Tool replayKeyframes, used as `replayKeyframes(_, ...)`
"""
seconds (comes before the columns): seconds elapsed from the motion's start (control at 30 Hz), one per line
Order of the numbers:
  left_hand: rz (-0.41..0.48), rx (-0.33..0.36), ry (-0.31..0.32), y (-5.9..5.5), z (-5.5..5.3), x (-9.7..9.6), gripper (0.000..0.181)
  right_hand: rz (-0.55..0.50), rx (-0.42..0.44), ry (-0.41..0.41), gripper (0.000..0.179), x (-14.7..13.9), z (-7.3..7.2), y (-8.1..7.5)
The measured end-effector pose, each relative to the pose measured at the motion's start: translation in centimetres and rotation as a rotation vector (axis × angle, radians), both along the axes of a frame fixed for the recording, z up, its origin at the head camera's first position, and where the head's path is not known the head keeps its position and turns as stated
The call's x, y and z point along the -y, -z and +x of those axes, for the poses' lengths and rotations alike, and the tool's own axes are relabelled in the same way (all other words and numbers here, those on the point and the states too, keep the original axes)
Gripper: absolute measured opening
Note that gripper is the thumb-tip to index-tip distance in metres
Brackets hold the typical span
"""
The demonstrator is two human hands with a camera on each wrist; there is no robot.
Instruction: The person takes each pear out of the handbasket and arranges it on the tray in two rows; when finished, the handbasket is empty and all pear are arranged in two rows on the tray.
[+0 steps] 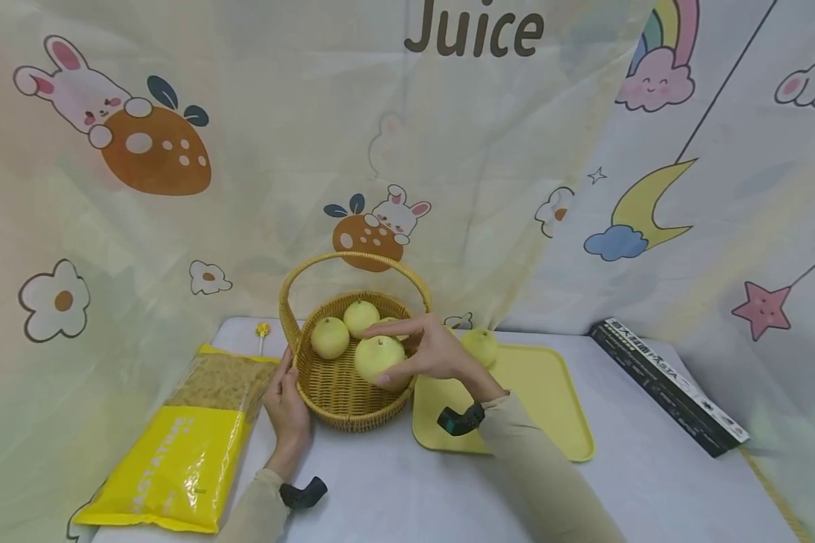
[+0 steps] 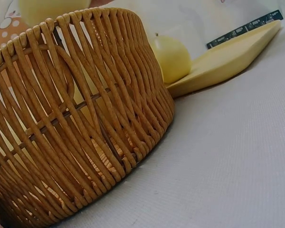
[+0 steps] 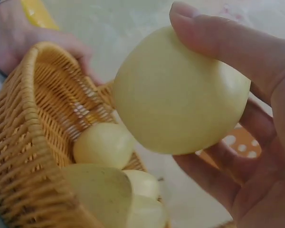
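In the head view my right hand [image 1: 441, 351] grips a round, pale yellow pear [image 1: 379, 357] over the wicker basket [image 1: 356, 421]. The right wrist view shows the thumb on one side of this pear [image 3: 175, 95] and curled fingers on the other. My left hand [image 1: 288, 407] rests against the basket's left outer side, its fingers lying straight along the wall near the handle base. Several more pears [image 1: 329, 337] lie inside, partly hidden by the right hand. Another pear [image 1: 480, 347] sits on the yellow tray [image 1: 536, 400] to the right.
A yellow pasta bag [image 1: 176, 445] lies left of the basket, with a small yellow lollipop [image 1: 262, 330] behind it. A long black-and-white box [image 1: 665, 385] lies at the right. The basket's tall handle [image 1: 353, 255] arches above the pears. A printed curtain [image 1: 278, 151] hangs behind the table.
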State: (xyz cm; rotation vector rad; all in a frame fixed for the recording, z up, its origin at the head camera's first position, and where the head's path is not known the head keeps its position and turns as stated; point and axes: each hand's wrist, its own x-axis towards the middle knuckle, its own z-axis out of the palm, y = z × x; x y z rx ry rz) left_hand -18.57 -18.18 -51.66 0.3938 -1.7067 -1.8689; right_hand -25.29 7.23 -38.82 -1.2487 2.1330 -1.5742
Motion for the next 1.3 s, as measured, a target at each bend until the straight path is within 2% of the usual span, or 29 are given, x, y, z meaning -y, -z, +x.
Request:
replayKeyframes(0.2, 0.011, -0.006, 0.016, -0.3, 0.2, -0.1, 0.048, -0.010, 0.010, 0.072, 0.064, -3.0, 0.3, -0.6)
replayKeyframes(0.37, 0.027, -0.005, 0.013, -0.3, 0.2, -0.1, 0.048, -0.040, 0.001, 0.070, 0.064, -5.0, 0.6, -0.9)
replayKeyframes(0.5, 0.042, -0.008, 0.014, -0.1, 0.2, 0.0, 0.048, -0.096, -0.002, 0.063, 0.064, -6.7, 0.7, -1.0)
replayKeyframes(0.63, 0.051, -0.005, 0.017, 0.0, 0.2, -0.2, 0.048, -0.170, -0.039, 0.101, 0.064, -8.9, 0.5, -1.1)
replayKeyframes(0.77, 0.048, -0.002, 0.018, -0.2, 0.2, -0.2, 0.048, -0.218, -0.084, 0.194, 0.065, -11.4, 0.4, -1.4)
replayKeyframes(0.93, 0.020, 0.003, 0.010, -0.3, 0.2, -0.2, 0.047, -0.206, -0.095, 0.347, 0.065, -14.3, 0.1, -1.1)
replayKeyframes(1.13, 0.015, 0.001, 0.002, -0.2, 0.1, -0.1, 0.047, -0.183, -0.056, 0.506, 0.064, -16.8, -0.6, 0.1)
replayKeyframes(1.3, 0.031, -0.005, 0.004, -0.2, 0.0, -0.2, 0.047, -0.173, 0.007, 0.590, 0.062, -18.5, -1.1, 1.3)
